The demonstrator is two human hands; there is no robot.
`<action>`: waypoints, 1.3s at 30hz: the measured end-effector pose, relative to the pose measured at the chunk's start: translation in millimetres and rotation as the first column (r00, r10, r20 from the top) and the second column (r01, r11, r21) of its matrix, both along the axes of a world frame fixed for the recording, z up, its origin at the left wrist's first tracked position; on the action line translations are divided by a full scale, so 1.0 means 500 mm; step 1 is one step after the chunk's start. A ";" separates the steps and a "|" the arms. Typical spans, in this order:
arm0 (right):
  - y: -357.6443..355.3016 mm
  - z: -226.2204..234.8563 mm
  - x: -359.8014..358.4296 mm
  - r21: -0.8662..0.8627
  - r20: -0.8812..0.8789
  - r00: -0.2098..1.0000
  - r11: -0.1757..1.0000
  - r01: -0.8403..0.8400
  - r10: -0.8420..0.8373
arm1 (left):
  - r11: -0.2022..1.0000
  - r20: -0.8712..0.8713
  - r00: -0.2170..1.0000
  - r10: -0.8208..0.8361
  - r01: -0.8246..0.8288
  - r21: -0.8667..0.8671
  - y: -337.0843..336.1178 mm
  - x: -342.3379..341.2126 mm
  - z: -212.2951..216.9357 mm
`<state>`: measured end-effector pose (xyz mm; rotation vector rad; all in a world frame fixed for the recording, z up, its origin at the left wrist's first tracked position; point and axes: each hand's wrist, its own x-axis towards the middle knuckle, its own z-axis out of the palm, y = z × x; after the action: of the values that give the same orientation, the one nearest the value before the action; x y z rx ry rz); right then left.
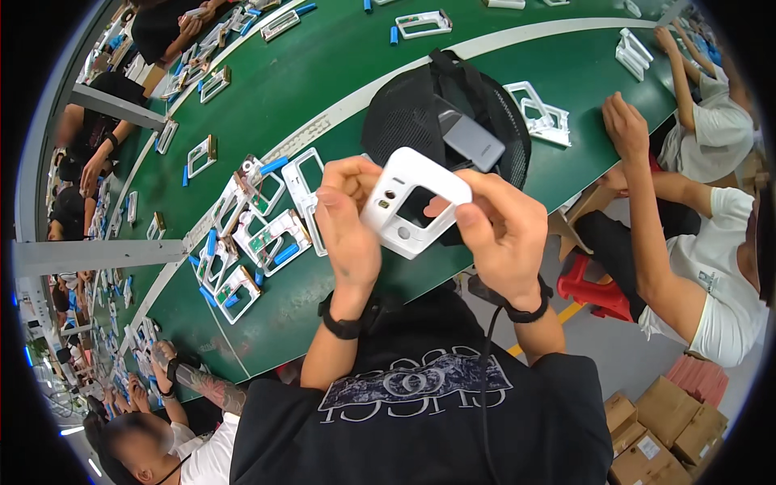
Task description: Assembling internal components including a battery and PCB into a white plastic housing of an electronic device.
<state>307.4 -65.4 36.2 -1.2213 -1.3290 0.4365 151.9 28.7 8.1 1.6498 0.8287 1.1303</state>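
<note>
A white plastic housing (406,170) with a large rectangular opening is held up in front of me between both hands. Its face carries small dark holes and a round mark. My left hand (349,222) is closed on its left side. My right hand (511,234) pinches its right edge between thumb and fingers. To the left on the green table lies a pile of similar white housings, some with green circuit boards (263,239) and blue cylindrical cells (286,255). Behind my hands sits a black mesh bag (400,101) with a grey rectangular device (474,143) on it.
White frame parts (551,123) lie right of the bag. A pale strip (347,103) runs along the green table, with more housings beyond it. Co-workers sit at both sides. A red stool (594,287) and cardboard boxes (667,416) stand at the right. Metal posts (101,257) rise left.
</note>
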 end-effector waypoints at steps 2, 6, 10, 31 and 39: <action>0.004 -0.006 0.007 -0.025 -0.329 0.944 1.000 -0.010 0.001 | 0.994 0.156 0.987 -0.024 0.040 -0.103 -0.019 0.016 0.018; 0.019 -0.041 0.007 0.015 -0.683 0.728 0.995 0.101 -0.064 | 0.964 0.220 0.974 -0.061 0.115 -0.239 -0.058 0.037 0.052; 0.007 -0.058 0.035 -0.076 -0.624 0.780 0.997 -0.016 -0.035 | 0.959 0.038 0.980 -0.195 0.199 -0.203 -0.029 0.006 0.057; 0.117 -0.017 0.047 -0.279 -0.702 0.597 0.621 -0.732 0.388 | 0.659 0.580 0.772 -0.262 0.582 -0.476 0.016 -0.126 0.051; 0.127 0.032 -0.032 -0.485 -0.574 0.729 0.563 -0.669 0.372 | 0.618 0.849 0.526 -0.050 0.684 -0.387 0.043 -0.144 -0.003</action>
<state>291.3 -2.0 52.1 -1.1509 -1.1696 1.6705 80.0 50.3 6.8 0.5008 0.1696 0.8755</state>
